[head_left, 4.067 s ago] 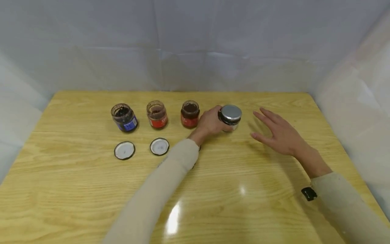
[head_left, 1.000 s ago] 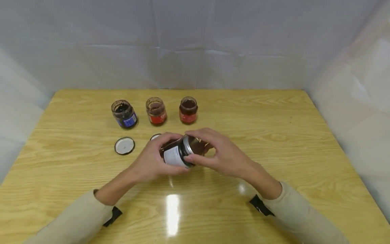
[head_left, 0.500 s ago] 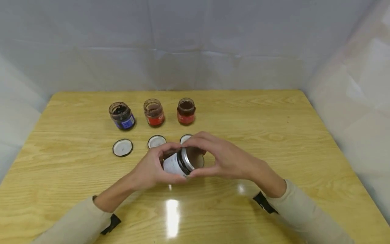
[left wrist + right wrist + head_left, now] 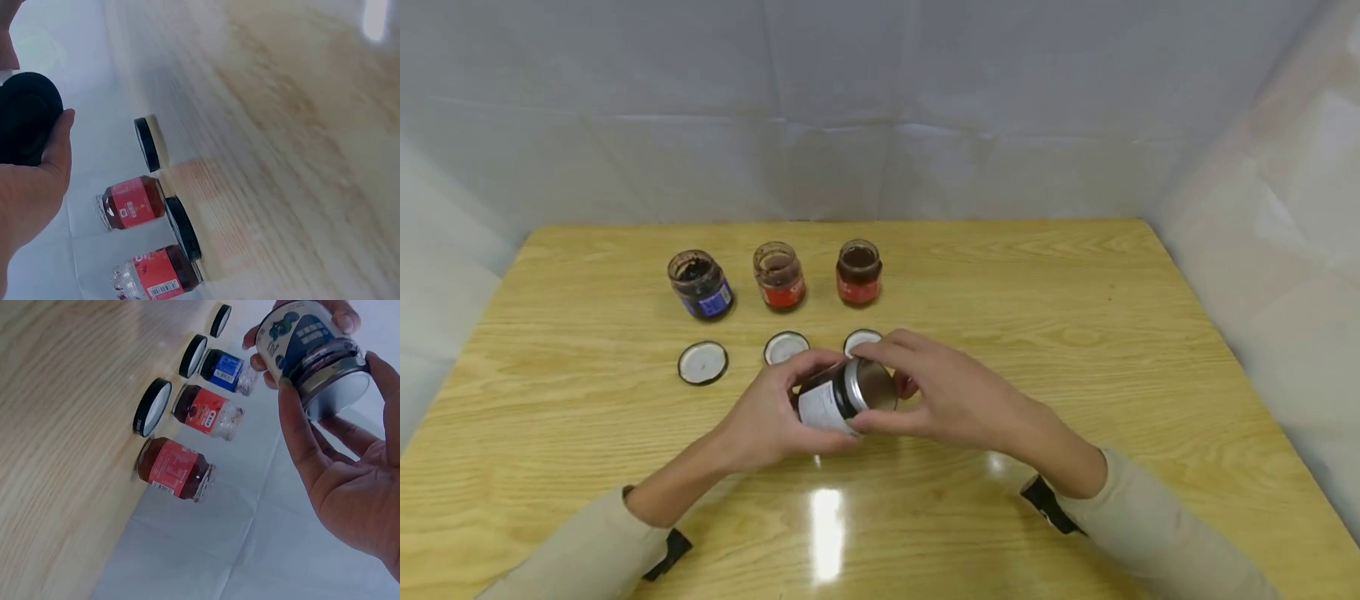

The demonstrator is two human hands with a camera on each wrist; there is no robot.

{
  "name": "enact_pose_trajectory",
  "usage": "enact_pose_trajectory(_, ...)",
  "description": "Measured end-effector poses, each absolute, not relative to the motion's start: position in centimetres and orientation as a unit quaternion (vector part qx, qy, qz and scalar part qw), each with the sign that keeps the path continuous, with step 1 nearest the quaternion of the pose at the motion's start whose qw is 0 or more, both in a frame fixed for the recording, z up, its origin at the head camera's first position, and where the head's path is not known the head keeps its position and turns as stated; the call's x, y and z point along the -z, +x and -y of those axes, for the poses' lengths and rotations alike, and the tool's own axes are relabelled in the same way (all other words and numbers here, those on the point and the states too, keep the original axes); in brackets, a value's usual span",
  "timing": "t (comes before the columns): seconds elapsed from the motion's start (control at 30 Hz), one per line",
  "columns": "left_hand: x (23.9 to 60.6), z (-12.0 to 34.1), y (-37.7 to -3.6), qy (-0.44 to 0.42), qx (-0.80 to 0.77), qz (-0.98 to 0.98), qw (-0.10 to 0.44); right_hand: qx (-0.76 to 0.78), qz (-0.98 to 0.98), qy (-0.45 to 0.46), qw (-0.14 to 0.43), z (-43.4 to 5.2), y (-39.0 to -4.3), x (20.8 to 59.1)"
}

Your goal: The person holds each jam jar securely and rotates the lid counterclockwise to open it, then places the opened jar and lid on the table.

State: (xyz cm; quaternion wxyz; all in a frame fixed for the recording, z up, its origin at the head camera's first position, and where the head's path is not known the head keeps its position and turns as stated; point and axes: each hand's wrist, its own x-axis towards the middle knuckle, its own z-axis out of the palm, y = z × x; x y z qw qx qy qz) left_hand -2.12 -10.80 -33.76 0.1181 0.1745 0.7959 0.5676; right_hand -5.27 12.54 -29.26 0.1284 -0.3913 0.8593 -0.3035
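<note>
A jar (image 4: 820, 406) with a white and blue label lies tilted on its side above the table, its silver lid (image 4: 876, 385) facing right. My left hand (image 4: 767, 417) grips the jar's body from the left, and its dark base (image 4: 28, 119) shows in the left wrist view. Thumb and fingers of my right hand (image 4: 955, 392) hold the lid by its edge. In the right wrist view the lid (image 4: 337, 395) is seated on the jar's neck. Behind the hands, a lid (image 4: 861, 340) lies partly covered by the right fingers.
At the back stand three uncovered jars: one blue-labelled (image 4: 702, 287) and two red-labelled, a middle jar (image 4: 781, 279) and a right jar (image 4: 859, 273). Before them lie upturned lids, a left one (image 4: 703, 362) and a middle one (image 4: 786, 346). Pale sheeting (image 4: 880, 108) surrounds the wooden table (image 4: 1112, 333).
The silver-lidded jar has come from the back row toward the front, tipped sideways. My right hand, earlier open and apart, now holds its lid; lately its fingers have shifted slightly around it.
</note>
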Motion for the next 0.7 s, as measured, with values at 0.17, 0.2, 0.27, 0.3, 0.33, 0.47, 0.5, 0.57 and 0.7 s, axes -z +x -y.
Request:
enact_pose_trajectory(0.17,34.17,10.86,-2.01,0.192,-0.572,-0.789,0.118,0.294,-0.83,-0.466,0.091,-13.01,-5.55,29.35)
enact_pose_trajectory(0.2,34.28,10.86,-2.02,0.195,-0.573,-0.787,0.119,0.289,-0.824,-0.48,0.084,-13.11,-5.66,29.39)
enact_pose_trajectory(0.27,34.46,10.86,-2.01,0.199,-0.572,-0.786,0.119,0.287,-0.814,-0.5,0.08,-13.26,-5.83,29.41)
enact_pose_trajectory(0.3,34.5,10.85,-2.0,0.198,-0.572,-0.787,0.12,0.288,-0.812,-0.501,0.084,-13.31,-5.88,29.4)
enact_pose_trajectory(0.33,34.53,10.83,-1.99,0.195,-0.57,-0.789,0.118,0.292,-0.813,-0.495,0.094,-13.34,-5.91,29.41)
enact_pose_trajectory(0.47,34.34,10.66,-1.92,0.171,-0.569,-0.796,0.118,0.321,-0.838,-0.416,0.148,-13.17,-5.75,29.41)
enact_pose_trajectory(0.5,34.26,10.61,-1.92,0.165,-0.567,-0.799,0.116,0.325,-0.845,-0.395,0.155,-13.07,-5.66,29.46)
enact_pose_trajectory(0.57,34.13,10.54,-1.94,0.158,-0.565,-0.801,0.118,0.337,-0.853,-0.367,0.157,-12.84,-5.48,29.61)
enact_pose_trajectory(0.7,34.03,10.78,-2.01,0.153,-0.557,-0.807,0.122,0.356,-0.847,-0.369,0.136,-12.37,-5.37,30.0)
